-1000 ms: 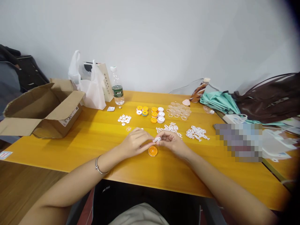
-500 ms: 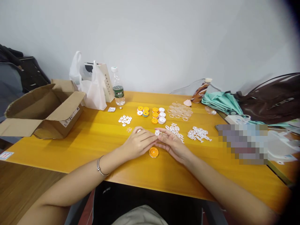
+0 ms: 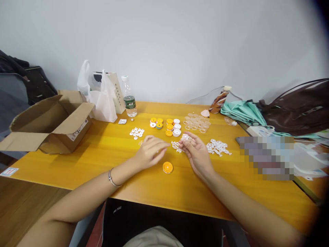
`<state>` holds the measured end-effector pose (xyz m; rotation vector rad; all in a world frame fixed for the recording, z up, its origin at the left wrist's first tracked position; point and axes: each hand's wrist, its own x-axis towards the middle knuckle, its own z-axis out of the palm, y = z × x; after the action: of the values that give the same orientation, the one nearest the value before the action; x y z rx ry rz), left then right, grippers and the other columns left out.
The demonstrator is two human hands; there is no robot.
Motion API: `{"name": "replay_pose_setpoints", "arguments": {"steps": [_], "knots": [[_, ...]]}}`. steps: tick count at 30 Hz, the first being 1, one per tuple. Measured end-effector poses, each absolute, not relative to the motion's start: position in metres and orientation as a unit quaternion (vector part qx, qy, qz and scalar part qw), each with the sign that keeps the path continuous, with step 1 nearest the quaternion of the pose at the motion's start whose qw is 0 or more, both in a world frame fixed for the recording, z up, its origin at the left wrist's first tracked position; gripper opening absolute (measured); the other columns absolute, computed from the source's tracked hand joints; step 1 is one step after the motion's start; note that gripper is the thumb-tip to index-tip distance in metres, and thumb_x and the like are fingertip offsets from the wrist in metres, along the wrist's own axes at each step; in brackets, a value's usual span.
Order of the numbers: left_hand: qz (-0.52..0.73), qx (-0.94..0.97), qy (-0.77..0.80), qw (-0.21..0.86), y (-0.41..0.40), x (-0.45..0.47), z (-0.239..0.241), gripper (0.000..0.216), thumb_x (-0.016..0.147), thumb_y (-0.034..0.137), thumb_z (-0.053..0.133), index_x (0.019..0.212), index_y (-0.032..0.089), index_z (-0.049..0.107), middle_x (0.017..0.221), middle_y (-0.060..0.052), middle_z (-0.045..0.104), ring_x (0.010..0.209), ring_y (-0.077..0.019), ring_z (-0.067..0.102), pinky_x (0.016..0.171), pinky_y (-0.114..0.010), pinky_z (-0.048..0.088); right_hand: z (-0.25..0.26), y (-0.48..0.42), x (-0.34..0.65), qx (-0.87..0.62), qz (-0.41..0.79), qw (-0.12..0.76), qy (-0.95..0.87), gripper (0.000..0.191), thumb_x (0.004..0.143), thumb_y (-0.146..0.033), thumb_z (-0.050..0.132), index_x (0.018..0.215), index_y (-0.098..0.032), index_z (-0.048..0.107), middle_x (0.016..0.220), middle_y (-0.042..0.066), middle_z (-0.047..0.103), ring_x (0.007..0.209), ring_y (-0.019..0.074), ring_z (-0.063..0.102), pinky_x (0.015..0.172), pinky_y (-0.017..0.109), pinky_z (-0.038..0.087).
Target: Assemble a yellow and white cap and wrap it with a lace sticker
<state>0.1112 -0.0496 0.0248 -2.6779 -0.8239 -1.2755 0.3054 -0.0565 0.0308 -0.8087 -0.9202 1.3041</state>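
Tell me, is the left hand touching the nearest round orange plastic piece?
Apart. The head view shows yellow tabletop between the left hand and that round orange plastic piece.

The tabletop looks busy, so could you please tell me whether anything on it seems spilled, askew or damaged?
Nothing clearly looks spilled or damaged. The brown bottle beside the turquoise bundle appears to lean right, which looks slightly askew, though lens distortion may explain it.

Evenly bright, soft shadows, dark corners (right)
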Motion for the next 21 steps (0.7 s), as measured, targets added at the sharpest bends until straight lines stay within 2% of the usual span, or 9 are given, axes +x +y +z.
{"name": "replay_pose_setpoints", "arguments": {"steps": [3,8,12,16,21], "knots": [[-0.320,-0.897,-0.301,-0.043,-0.028,0.115,0.023,0.020,0.088,0.017,0.043,0.100,0.016,0.059,0.091,-0.006,0.065,0.084,-0.0153,0.058,0.078,-0.029,0.043,0.032,-0.053,0.309,-0.336,0.546,0.672,-0.371,0.027,0.065,-0.024,0.074,0.085,-0.022,0.056,0.072,-0.003,0.069,0.063,0.0078,0.063,0.068,0.020,0.051],[-0.211,-0.931,-0.281,-0.098,0.009,0.136,0.018,0.022,0.086,0.016,0.043,0.102,0.014,0.059,0.098,-0.010,0.060,0.093,-0.0181,0.055,0.083,-0.029,0.043,0.025,-0.053,0.308,-0.337,0.548,0.663,-0.382,0.026,0.065,-0.026,0.075,0.080,-0.021,0.054,0.069,-0.002,0.070,0.059,0.0079,0.063,0.062,0.019,0.051],[-0.212,-0.927,-0.287,-0.118,0.019,0.149,0.013,0.017,0.085,0.017,0.046,0.089,0.013,0.063,0.088,-0.009,0.061,0.082,-0.0178,0.057,0.076,-0.029,0.044,0.024,-0.055,0.308,-0.341,0.541,0.653,-0.406,0.023,0.066,-0.028,0.074,0.073,-0.020,0.054,0.067,-0.002,0.069,0.058,0.0088,0.063,0.064,0.022,0.051],[-0.245,-0.908,-0.307,-0.149,0.015,0.150,0.008,0.015,0.082,0.020,0.050,0.081,0.012,0.063,0.079,-0.008,0.062,0.076,-0.0170,0.057,0.072,-0.030,0.043,0.026,-0.056,0.309,-0.355,0.539,0.638,-0.420,0.021,0.067,-0.028,0.073,0.074,-0.021,0.055,0.069,-0.002,0.069,0.061,0.0101,0.063,0.068,0.024,0.051],[-0.306,-0.867,-0.326,-0.219,0.001,0.136,0.018,0.018,0.084,0.027,0.050,0.081,0.011,0.059,0.086,-0.008,0.065,0.081,-0.0148,0.060,0.071,-0.028,0.046,0.028,-0.057,0.308,-0.370,0.527,0.630,-0.434,0.022,0.068,-0.033,0.072,0.075,-0.022,0.054,0.071,-0.001,0.068,0.064,0.0126,0.063,0.070,0.028,0.052]]}}
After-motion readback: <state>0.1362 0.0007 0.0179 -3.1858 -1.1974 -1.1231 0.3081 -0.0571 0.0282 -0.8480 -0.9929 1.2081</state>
